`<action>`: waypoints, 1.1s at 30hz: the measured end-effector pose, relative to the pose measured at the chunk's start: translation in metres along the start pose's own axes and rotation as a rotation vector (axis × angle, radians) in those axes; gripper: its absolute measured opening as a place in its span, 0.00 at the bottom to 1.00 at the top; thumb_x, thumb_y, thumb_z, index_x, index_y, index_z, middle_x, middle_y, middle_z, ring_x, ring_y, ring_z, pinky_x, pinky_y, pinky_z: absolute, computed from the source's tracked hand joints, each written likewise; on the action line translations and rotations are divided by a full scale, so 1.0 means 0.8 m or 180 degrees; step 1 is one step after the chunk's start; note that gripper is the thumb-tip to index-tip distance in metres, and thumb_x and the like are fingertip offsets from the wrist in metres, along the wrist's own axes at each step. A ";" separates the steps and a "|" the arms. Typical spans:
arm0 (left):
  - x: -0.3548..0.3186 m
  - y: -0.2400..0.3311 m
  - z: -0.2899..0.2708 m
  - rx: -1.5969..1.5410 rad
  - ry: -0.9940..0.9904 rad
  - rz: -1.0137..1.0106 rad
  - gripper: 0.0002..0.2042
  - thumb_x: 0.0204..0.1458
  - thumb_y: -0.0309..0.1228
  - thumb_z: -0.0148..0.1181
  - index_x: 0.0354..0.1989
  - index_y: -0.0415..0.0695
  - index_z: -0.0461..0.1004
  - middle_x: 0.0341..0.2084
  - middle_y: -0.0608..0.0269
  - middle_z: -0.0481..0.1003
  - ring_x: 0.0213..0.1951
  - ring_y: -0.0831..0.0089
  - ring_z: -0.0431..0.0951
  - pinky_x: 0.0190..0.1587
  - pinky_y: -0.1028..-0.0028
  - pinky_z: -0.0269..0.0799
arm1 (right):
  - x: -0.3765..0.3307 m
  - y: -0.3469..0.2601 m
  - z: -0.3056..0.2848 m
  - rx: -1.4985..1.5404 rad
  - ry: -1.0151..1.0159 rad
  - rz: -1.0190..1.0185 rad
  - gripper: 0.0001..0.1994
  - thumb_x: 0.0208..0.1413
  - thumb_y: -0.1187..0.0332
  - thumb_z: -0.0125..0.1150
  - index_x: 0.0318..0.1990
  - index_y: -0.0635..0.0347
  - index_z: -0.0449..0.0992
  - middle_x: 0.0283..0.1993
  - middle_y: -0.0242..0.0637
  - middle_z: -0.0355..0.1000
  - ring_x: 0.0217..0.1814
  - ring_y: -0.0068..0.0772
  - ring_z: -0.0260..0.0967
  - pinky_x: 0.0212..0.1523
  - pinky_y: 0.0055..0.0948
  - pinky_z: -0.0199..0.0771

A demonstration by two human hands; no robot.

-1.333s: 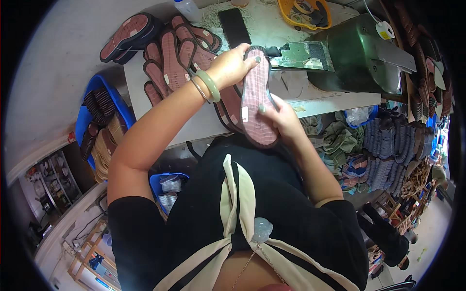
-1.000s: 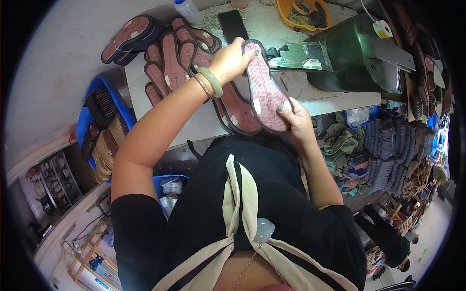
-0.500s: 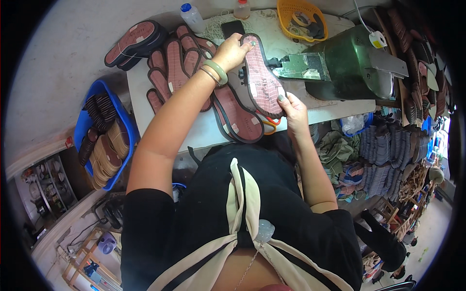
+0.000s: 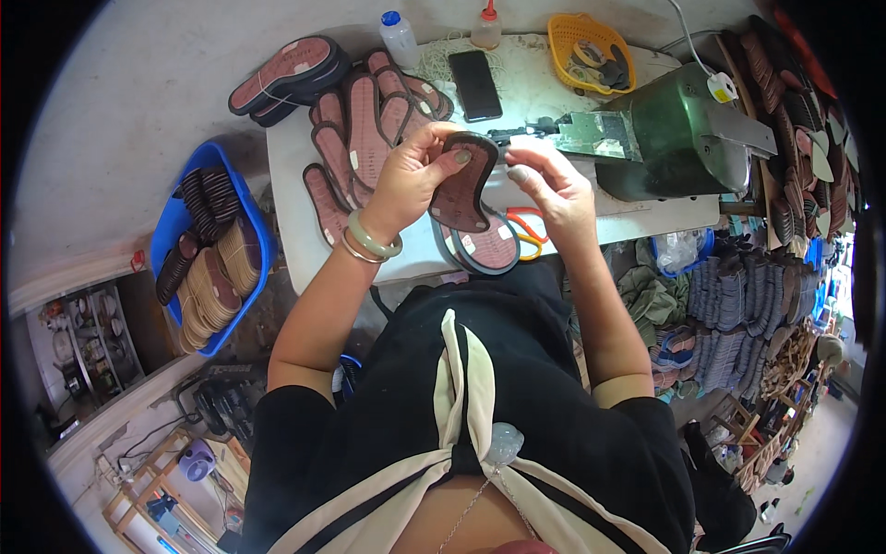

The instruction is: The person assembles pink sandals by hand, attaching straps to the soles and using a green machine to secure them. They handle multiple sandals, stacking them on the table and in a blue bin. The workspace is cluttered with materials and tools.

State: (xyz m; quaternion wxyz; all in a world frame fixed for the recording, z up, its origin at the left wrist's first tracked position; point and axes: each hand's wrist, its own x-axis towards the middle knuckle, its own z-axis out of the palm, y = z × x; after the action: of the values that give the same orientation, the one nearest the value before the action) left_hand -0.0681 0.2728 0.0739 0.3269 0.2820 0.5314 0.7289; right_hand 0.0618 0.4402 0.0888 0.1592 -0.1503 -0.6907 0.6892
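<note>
My left hand [image 4: 415,180] grips a reddish-pink shoe insole [image 4: 463,189] with dark edging, its thumb on the face. The insole is bent into a curve above the table. Just right of its upper edge is my right hand [image 4: 558,189], thumb and fingers drawn together; what they pinch, if anything, is too small to make out. Below the held piece lies another edged insole [image 4: 494,247], beside scissors [image 4: 529,242] with orange and yellow handles. A green sewing machine [image 4: 669,134] stands behind my right hand, its narrow arm reaching toward my hands.
More pink insoles [image 4: 366,138] overlap on the white table [image 4: 300,254], and a tied bundle [image 4: 291,74] sits at the far left corner. Farther back are a phone [image 4: 475,85], a blue-capped bottle [image 4: 399,42], a red-tipped bottle [image 4: 486,28] and a yellow basket [image 4: 591,37]. A blue crate [image 4: 261,268] stands left.
The insole has come nearer to me and is now bent rather than flat. My left hand has moved down with it; my right hand has let go of its lower end and risen beside it.
</note>
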 end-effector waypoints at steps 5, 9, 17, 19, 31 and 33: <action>-0.031 0.018 0.005 0.0863 0.0245 0.0459 0.08 0.54 0.20 0.58 0.42 0.42 0.76 0.37 0.65 0.74 0.40 0.76 0.74 0.44 0.76 0.70 | -0.002 -0.042 0.023 0.0388 -0.0437 0.0568 0.10 0.57 0.68 0.63 0.45 0.60 0.79 0.35 0.30 0.75 0.37 0.17 0.72 0.36 0.18 0.70; -0.045 0.032 0.006 0.1580 0.0236 0.1127 0.07 0.54 0.22 0.59 0.42 0.42 0.76 0.34 0.64 0.74 0.37 0.72 0.74 0.41 0.75 0.69 | -0.004 -0.038 0.042 0.0938 -0.0594 0.0667 0.10 0.57 0.66 0.64 0.42 0.62 0.78 0.32 0.31 0.76 0.33 0.20 0.74 0.33 0.19 0.72; -0.070 0.020 0.002 0.1402 0.0515 0.0752 0.07 0.55 0.23 0.59 0.42 0.41 0.75 0.34 0.64 0.75 0.37 0.73 0.74 0.43 0.75 0.68 | -0.019 -0.028 0.048 0.1709 -0.0812 0.1006 0.12 0.59 0.72 0.59 0.48 0.68 0.76 0.37 0.40 0.77 0.36 0.28 0.77 0.37 0.24 0.76; -0.074 0.021 0.003 0.1316 0.0520 0.0672 0.07 0.55 0.23 0.59 0.42 0.42 0.75 0.34 0.65 0.75 0.38 0.74 0.74 0.43 0.75 0.68 | -0.021 -0.031 0.048 0.1639 -0.0838 0.0998 0.12 0.59 0.72 0.59 0.48 0.68 0.76 0.37 0.40 0.77 0.36 0.28 0.77 0.38 0.24 0.76; -0.074 0.017 0.026 0.0502 0.0632 0.0348 0.12 0.56 0.23 0.59 0.49 0.41 0.71 0.38 0.67 0.74 0.41 0.81 0.74 0.43 0.80 0.71 | -0.024 -0.009 0.040 -0.1165 -0.0884 -0.0398 0.13 0.56 0.70 0.63 0.48 0.62 0.78 0.36 0.31 0.77 0.31 0.17 0.70 0.35 0.20 0.73; -0.068 0.025 0.034 0.0923 0.0854 0.0523 0.12 0.55 0.22 0.59 0.47 0.41 0.72 0.38 0.67 0.74 0.40 0.80 0.75 0.42 0.79 0.72 | -0.023 -0.005 0.044 -0.0575 -0.0796 0.0044 0.13 0.56 0.69 0.63 0.48 0.63 0.78 0.37 0.31 0.77 0.32 0.16 0.69 0.35 0.21 0.73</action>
State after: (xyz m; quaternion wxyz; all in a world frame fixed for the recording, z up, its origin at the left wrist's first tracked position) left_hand -0.0167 0.2423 0.0971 0.1487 0.2689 0.6446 0.7000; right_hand 0.0634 0.4002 0.0923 0.0531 -0.0818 -0.7633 0.6387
